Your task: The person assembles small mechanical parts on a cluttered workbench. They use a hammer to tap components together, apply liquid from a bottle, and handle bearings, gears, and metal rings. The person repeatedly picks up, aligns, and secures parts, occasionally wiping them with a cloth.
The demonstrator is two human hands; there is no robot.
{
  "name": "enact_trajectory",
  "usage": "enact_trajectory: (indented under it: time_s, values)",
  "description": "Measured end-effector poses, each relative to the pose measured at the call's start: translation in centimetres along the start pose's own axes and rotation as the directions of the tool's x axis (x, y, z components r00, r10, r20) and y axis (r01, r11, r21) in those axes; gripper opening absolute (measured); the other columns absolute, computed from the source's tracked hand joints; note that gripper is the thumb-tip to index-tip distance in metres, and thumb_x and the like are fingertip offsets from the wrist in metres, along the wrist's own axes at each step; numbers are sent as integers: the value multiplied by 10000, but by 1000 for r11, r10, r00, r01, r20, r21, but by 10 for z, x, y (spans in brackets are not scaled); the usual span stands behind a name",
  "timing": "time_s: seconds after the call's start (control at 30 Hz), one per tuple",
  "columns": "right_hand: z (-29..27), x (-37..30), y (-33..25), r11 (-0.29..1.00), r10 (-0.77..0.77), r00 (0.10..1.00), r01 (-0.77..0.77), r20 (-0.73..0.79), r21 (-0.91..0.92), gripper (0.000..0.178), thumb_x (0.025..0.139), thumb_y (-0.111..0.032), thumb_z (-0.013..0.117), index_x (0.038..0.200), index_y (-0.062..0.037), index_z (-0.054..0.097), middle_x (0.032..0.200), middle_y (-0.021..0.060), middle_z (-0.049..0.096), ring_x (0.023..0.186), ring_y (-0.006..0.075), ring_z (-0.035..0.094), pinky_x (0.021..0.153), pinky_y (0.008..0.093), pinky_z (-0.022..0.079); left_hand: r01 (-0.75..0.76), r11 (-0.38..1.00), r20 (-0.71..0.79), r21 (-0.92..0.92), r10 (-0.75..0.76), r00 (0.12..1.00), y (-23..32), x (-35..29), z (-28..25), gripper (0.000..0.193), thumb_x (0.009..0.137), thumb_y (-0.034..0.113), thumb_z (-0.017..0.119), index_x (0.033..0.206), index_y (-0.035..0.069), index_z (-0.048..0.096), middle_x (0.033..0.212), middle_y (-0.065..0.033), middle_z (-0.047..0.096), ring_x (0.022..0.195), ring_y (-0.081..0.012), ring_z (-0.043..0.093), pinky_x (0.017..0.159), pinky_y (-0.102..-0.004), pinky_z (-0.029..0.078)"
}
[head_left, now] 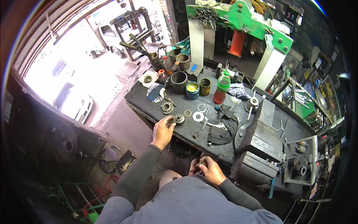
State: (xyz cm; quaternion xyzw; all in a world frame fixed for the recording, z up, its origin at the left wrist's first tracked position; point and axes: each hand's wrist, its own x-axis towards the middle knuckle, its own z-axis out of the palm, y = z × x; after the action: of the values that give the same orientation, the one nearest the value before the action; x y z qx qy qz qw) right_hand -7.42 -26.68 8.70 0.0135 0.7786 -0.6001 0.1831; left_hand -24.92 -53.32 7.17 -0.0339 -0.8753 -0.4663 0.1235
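My left hand (163, 132) is over the front edge of the workbench, its fingers curled and closed. Its dark, greasy fingertips are beside a toothed metal gear (179, 119) standing on the bench; what they pinch is too small to make out. Low in front of my body, my right hand (212, 171) is closed around a small dark metal part (202, 164), mostly hidden by the fingers. Around the gear lie a flanged metal ring (167, 108), a thin bronze-coloured ring (187, 113) and a flat white ring (198, 117).
On the dark workbench (149, 112) stand a bottle of red liquid (220, 95), an open grease tin (192, 90) and a metal cylinder (179, 83). A black cloth (223, 128) lies to the right, before a large bench vise (261, 143). Behind rises a green press frame (257, 28).
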Motion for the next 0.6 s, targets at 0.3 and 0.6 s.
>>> enact_trajectory:
  time_s: [0.3, 0.6]
  values:
    - [10, 53, -27, 998, -28, 969, 11, -247, -70, 293, 1018, -106, 774, 1269, 27, 704, 997, 134, 780, 796, 175, 776, 721, 343, 627, -154, 985, 352, 76, 118, 929, -51, 81, 26, 276, 901, 106, 814, 1168, 34, 795, 1190, -183, 794, 1139, -372, 755, 993, -435, 588]
    - [60, 132, -58, 992, 4, 865, -68, -503, -109, 322, 947, -103, 800, 1245, 4, 739, 1099, 219, 782, 978, 367, 779, 870, 423, 603, -179, 975, 552, -129, 221, 804, -89, 117, 26, 277, 883, 100, 868, 1140, 21, 799, 1124, -145, 825, 1054, -288, 797, 943, -382, 606]
